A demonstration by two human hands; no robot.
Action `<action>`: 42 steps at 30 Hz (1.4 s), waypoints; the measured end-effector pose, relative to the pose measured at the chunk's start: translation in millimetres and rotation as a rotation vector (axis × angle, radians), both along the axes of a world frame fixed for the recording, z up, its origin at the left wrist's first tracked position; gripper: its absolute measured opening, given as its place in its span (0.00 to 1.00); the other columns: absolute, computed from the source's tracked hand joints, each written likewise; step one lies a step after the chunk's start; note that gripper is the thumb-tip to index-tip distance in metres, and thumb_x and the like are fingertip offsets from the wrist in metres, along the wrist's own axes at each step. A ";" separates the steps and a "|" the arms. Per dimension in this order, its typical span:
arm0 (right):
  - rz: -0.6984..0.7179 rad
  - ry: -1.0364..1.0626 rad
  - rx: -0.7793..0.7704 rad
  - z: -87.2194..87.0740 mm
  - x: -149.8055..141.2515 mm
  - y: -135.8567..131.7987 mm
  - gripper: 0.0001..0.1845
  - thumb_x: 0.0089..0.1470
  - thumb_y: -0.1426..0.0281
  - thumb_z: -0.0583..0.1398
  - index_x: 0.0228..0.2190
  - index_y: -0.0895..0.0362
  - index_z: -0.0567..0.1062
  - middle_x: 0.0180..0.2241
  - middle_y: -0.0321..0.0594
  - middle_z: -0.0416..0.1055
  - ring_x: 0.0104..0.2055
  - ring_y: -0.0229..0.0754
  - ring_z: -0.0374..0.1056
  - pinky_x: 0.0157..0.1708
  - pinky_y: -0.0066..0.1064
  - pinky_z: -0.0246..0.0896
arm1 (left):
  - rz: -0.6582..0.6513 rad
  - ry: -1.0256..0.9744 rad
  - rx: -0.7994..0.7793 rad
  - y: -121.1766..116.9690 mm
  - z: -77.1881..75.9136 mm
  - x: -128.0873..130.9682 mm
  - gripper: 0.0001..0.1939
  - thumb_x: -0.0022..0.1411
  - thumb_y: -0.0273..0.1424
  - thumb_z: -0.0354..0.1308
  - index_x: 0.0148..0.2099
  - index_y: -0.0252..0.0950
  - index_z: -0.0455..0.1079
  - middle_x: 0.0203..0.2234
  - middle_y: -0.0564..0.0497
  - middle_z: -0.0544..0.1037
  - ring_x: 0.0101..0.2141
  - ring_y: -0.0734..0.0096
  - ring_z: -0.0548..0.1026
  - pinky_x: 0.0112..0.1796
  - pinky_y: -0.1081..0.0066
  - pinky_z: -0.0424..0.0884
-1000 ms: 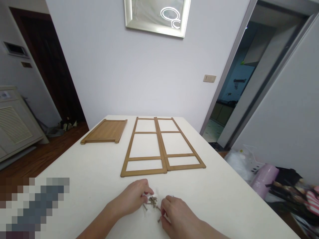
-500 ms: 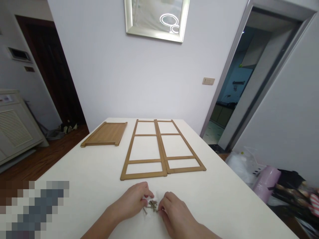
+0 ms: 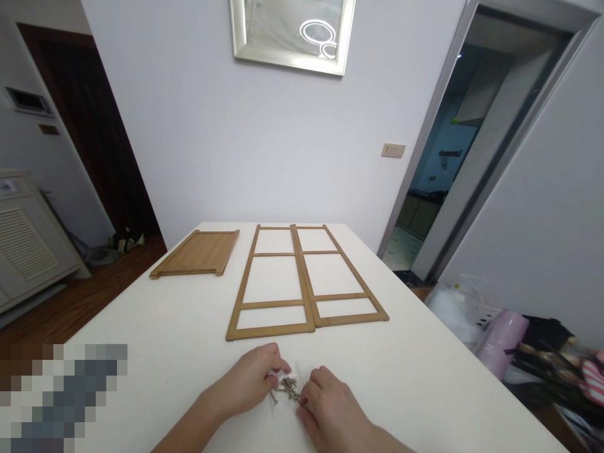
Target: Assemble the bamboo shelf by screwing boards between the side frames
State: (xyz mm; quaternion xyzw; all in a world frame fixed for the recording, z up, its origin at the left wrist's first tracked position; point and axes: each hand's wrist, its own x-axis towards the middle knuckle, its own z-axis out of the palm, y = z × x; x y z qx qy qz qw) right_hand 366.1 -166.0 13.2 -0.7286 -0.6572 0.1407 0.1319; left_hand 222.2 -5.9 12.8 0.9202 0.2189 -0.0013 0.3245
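A small pile of brass-coloured screws [image 3: 289, 387] lies on a clear plastic bag [image 3: 281, 408] near the front of the table. My left hand [image 3: 257, 377] rests at the left of the pile, thumb and forefinger curled around the bag's edge. Beside its thumb lies a longer metal piece [image 3: 274, 397], apparently a screw or tool. From the right, my right hand [image 3: 328, 402] touches the pile's edge with fingers bent and drawn together. Its fingertips are partly hidden, so what they pinch cannot be made out.
Two light-brown wooden frames [image 3: 309, 308] lie side by side on the white table [image 3: 189, 340] beyond my hands. Wooden panels [image 3: 201, 251] lie stacked at the left. Off the right edge are a pink roll [image 3: 503, 340] and bags on the floor.
My right fingers have shifted slightly at the pile's edge. My left hand stays almost where it was, and the view has moved a little.
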 end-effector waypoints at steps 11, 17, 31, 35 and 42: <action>-0.071 -0.029 0.056 3.2 2.2 6.2 0.08 0.58 0.75 0.54 0.33 0.57 0.73 0.37 0.44 0.70 0.38 0.43 0.66 0.36 0.32 0.59 | -0.002 -0.003 -0.007 0.8 -0.3 -0.7 0.17 0.56 0.24 0.52 0.44 0.43 0.77 0.35 0.52 0.74 0.39 0.67 0.72 0.39 0.72 0.64; -0.099 0.018 0.049 3.2 7.2 11.2 0.12 0.60 0.75 0.52 0.35 0.56 0.75 0.37 0.43 0.70 0.38 0.43 0.67 0.37 0.32 0.59 | 0.068 -0.087 -0.058 -3.6 6.9 0.1 0.13 0.59 0.31 0.53 0.44 0.40 0.76 0.33 0.52 0.75 0.34 0.69 0.72 0.37 0.72 0.65; -0.022 -0.058 0.014 -6.9 -2.6 3.6 0.09 0.56 0.76 0.53 0.33 0.56 0.74 0.36 0.43 0.71 0.38 0.43 0.67 0.36 0.32 0.59 | -0.021 -0.099 -0.082 -16.5 2.2 6.0 0.14 0.52 0.23 0.53 0.33 0.41 0.79 0.32 0.53 0.75 0.34 0.72 0.72 0.35 0.74 0.66; -0.063 -0.072 0.039 -10.9 -1.4 5.7 0.10 0.55 0.78 0.53 0.33 0.56 0.73 0.36 0.42 0.71 0.38 0.43 0.67 0.36 0.31 0.59 | -0.034 -0.125 -0.077 -11.3 -3.1 3.8 0.15 0.51 0.21 0.52 0.31 0.41 0.79 0.31 0.53 0.74 0.34 0.73 0.73 0.35 0.75 0.66; -0.101 -0.005 0.101 -2.4 2.1 3.2 0.09 0.58 0.75 0.53 0.34 0.55 0.73 0.36 0.42 0.70 0.38 0.43 0.68 0.36 0.32 0.61 | -0.015 -0.151 -0.055 -8.1 3.4 1.3 0.18 0.53 0.18 0.49 0.34 0.41 0.78 0.33 0.53 0.76 0.34 0.73 0.73 0.36 0.75 0.66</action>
